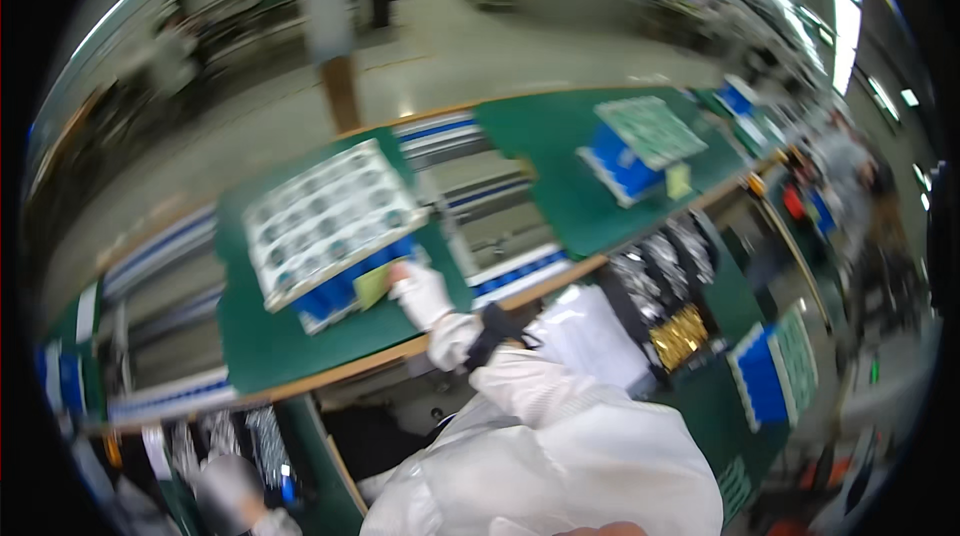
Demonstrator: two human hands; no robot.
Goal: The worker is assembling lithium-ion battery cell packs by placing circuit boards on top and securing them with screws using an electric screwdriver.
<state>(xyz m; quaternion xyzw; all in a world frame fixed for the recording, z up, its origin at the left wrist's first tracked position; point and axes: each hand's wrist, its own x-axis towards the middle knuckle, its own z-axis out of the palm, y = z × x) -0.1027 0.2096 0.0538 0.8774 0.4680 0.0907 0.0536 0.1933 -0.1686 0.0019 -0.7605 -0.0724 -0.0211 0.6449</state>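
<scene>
My right hand, gloved, presses flat on the yellow tag beside the blue tray stack, grasping nothing, so I fear it nudges the stack and the white tray on top slides; the left hand is too blurred to tell.

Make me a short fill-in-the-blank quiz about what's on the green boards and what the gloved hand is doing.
1. The right hand, in a white glove, touches a yellow-green note on a stack of ____ trays.
2. The white sheet of round parts lies on top of that stack, on a ____ board.
3. The left hand is low in the picture, at the lower ____ corner.

Missing words: blue; green; left
</scene>
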